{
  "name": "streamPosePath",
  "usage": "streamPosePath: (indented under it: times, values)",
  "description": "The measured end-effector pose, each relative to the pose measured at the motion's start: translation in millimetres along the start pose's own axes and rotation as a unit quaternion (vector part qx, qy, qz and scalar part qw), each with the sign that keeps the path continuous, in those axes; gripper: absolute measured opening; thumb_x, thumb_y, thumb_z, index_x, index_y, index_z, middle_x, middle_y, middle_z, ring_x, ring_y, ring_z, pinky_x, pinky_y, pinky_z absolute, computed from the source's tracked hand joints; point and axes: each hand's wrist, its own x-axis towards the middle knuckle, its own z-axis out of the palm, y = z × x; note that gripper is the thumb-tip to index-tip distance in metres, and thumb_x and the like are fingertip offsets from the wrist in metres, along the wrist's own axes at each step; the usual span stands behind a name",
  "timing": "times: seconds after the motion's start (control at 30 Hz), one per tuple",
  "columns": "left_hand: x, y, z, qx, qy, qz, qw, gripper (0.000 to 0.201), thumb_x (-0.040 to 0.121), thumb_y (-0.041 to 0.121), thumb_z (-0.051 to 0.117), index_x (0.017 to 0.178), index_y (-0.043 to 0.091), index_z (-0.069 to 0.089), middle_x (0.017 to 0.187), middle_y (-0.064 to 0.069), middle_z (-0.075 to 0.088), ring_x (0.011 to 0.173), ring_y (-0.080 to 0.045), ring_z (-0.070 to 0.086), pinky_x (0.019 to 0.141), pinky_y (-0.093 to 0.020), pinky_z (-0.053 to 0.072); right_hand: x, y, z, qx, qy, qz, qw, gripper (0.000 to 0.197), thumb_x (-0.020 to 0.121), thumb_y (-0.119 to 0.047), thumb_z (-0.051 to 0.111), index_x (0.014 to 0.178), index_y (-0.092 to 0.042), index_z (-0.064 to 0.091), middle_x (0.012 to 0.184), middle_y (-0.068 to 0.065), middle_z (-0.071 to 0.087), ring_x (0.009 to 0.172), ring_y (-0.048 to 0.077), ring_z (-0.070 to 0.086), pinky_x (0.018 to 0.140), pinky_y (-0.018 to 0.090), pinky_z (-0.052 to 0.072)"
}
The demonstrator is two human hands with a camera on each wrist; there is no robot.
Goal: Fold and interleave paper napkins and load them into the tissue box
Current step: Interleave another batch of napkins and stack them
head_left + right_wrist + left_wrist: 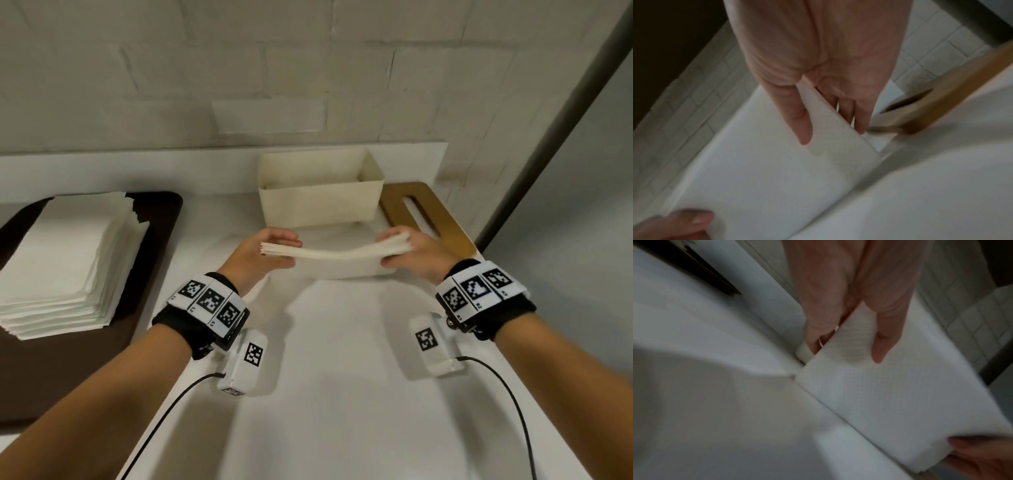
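Observation:
A folded, interleaved stack of white napkins [337,258] hangs just above the white counter, sagging in the middle. My left hand [274,250] pinches its left end, thumb on the near face and fingers behind. My right hand [407,250] pinches the right end the same way. In the left wrist view the napkin stack [879,394] runs from my left hand [849,337] to the right hand's thumb [978,449]. In the right wrist view the stack [766,178] is held by my right hand [830,126]. The cream tissue box [320,190] stands open right behind the stack.
A tall pile of unfolded white napkins [68,260] lies on a dark brown tray [150,240] at the left. The wooden slotted box lid [424,212] lies right of the box. A tiled wall rises behind; the counter's right edge runs past the lid.

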Motion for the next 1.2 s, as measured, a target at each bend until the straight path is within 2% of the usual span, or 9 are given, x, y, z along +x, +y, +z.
streamPosePath:
  times: [0.17, 0.3, 0.4, 0.5, 0.67, 0.8, 1.0, 1.13, 1.2]
  values:
    - [3.4, -9.5, -0.5, -0.018, 0.006, -0.022, 1.0, 0.047, 0.074, -0.018, 0.061, 0.095, 0.024, 0.059, 0.096, 0.006, 0.062, 0.077, 0.001, 0.062, 0.076, -0.013, 0.049, -0.2, 5.7, 1.9, 0.054, 0.007, 0.013, 0.998, 0.033, 0.078, 0.002, 0.067, 0.104, -0.016, 0.056, 0.084, -0.009, 0.057, 0.079, 0.006, 0.053, 0.062, 0.006, 0.044]
    - [9.1, -9.3, 2.8, 0.015, 0.046, -0.054, 0.997, 0.031, 0.074, 0.0, 0.071, 0.102, 0.011, 0.066, 0.096, -0.004, 0.068, 0.09, -0.02, 0.064, 0.086, -0.03, 0.05, 2.1, 0.8, 3.2, 0.086, 0.013, 0.035, 0.996, 0.032, 0.081, -0.01, 0.067, 0.111, -0.013, 0.058, 0.098, -0.002, 0.062, 0.087, 0.011, 0.059, 0.081, 0.021, 0.044]
    - [12.7, -4.1, 2.9, -0.008, 0.077, -0.042, 0.996, 0.035, 0.077, 0.002, 0.07, 0.111, 0.001, 0.062, 0.092, -0.004, 0.067, 0.087, -0.019, 0.063, 0.075, -0.015, 0.051, 5.8, -3.4, 1.9, 0.091, 0.04, 0.028, 0.995, 0.036, 0.082, -0.015, 0.067, 0.117, -0.012, 0.058, 0.11, 0.002, 0.062, 0.103, 0.018, 0.058, 0.097, 0.031, 0.043]
    - [16.7, -0.8, 1.1, -0.001, 0.073, -0.04, 0.997, 0.038, 0.078, 0.001, 0.068, 0.115, 0.004, 0.059, 0.097, -0.004, 0.065, 0.087, -0.014, 0.062, 0.068, -0.008, 0.051, 9.7, 0.8, 1.2, 0.105, 0.029, 0.033, 0.993, 0.038, 0.08, -0.014, 0.069, 0.116, -0.014, 0.057, 0.111, 0.004, 0.063, 0.106, 0.021, 0.059, 0.098, 0.034, 0.046]
    - [21.8, -5.6, -2.9, 0.055, 0.036, -0.092, 0.994, 0.036, 0.078, -0.004, 0.065, 0.112, 0.007, 0.058, 0.096, -0.005, 0.065, 0.097, -0.026, 0.06, 0.074, -0.026, 0.049, 13.7, 7.8, 5.2, 0.091, -0.051, 0.084, 0.991, 0.054, 0.079, -0.006, 0.068, 0.129, -0.009, 0.047, 0.126, 0.009, 0.057, 0.119, 0.027, 0.054, 0.101, 0.042, 0.045]
    - [23.9, -5.3, -0.2, 0.079, 0.061, -0.09, 0.991, 0.024, 0.08, -0.001, 0.064, 0.104, 0.007, 0.063, 0.101, -0.01, 0.065, 0.1, -0.027, 0.06, 0.094, -0.042, 0.046, 21.1, 1.3, 2.9, 0.042, -0.013, 0.07, 0.997, 0.046, 0.081, -0.013, 0.068, 0.123, -0.003, 0.055, 0.127, 0.012, 0.059, 0.119, 0.028, 0.054, 0.104, 0.042, 0.042]
    - [21.8, -3.9, -5.5, 0.01, 0.059, -0.055, 0.997, 0.043, 0.076, -0.006, 0.066, 0.117, 0.006, 0.057, 0.105, -0.007, 0.066, 0.101, -0.026, 0.061, 0.091, -0.032, 0.049, 21.6, 0.2, -2.5, 0.012, 0.015, 0.051, 0.999, 0.046, 0.079, -0.014, 0.07, 0.122, -0.006, 0.056, 0.124, 0.009, 0.061, 0.116, 0.025, 0.055, 0.101, 0.036, 0.043]
    - [16.7, -9.2, -5.2, -0.01, 0.028, -0.06, 0.998, 0.048, 0.075, -0.013, 0.063, 0.115, 0.013, 0.054, 0.104, -0.001, 0.064, 0.096, -0.02, 0.062, 0.082, -0.026, 0.052, 20.4, 4.5, -1.0, 0.013, -0.026, 0.061, 0.998, 0.056, 0.071, -0.012, 0.077, 0.123, -0.01, 0.055, 0.125, 0.008, 0.061, 0.117, 0.024, 0.055, 0.104, 0.041, 0.042]
    - [14.8, -6.8, -4.0, -0.046, 0.025, -0.056, 0.997, 0.046, 0.076, -0.011, 0.062, 0.115, 0.013, 0.054, 0.101, -0.001, 0.065, 0.093, -0.018, 0.062, 0.075, -0.021, 0.052, 20.4, 2.1, -1.1, 0.089, -0.069, 0.076, 0.991, 0.044, 0.073, -0.003, 0.072, 0.114, -0.012, 0.059, 0.118, 0.007, 0.064, 0.11, 0.021, 0.058, 0.099, 0.037, 0.045]
